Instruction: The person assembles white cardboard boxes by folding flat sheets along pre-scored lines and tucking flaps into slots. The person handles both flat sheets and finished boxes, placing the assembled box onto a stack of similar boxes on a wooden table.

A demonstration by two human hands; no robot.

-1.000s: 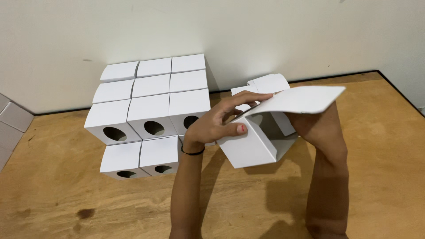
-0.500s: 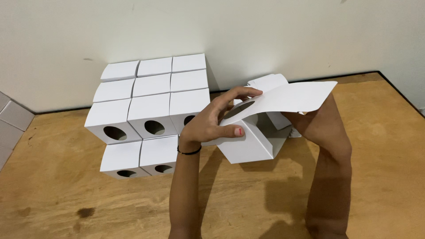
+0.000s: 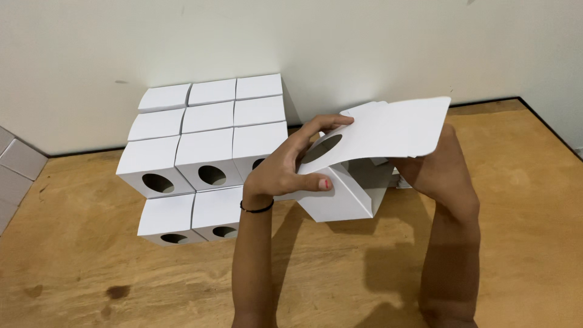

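The left hand (image 3: 285, 170) holds a partly folded white cardboard box (image 3: 340, 194) above the wooden tabletop (image 3: 516, 243). The thumb presses on the lower front edge of the panel with the round hole, and the fingers (image 3: 322, 124) reach over its upper edge, so the grip pinches this panel between thumb and fingers. A thin black band sits on the left wrist.

The right hand (image 3: 434, 173) is behind and under the box, at its right side. A large open flap (image 3: 395, 127) extends up and to the right and covers most of that hand; the state of its grip cannot be told, although the hand appears to be in contact with the box from behind.

The box is tilted, with one lower corner pointing toward the tabletop. It is located just to the right of a stack of finished white boxes (image 3: 206, 152).

The stack stands on the tabletop against the pale wall (image 3: 364, 42). Its upper layer is three boxes wide and three deep; two boxes of the lower layer are visible at the front. The front faces each have a round hole. The left wrist is in front of the right end of the stack.
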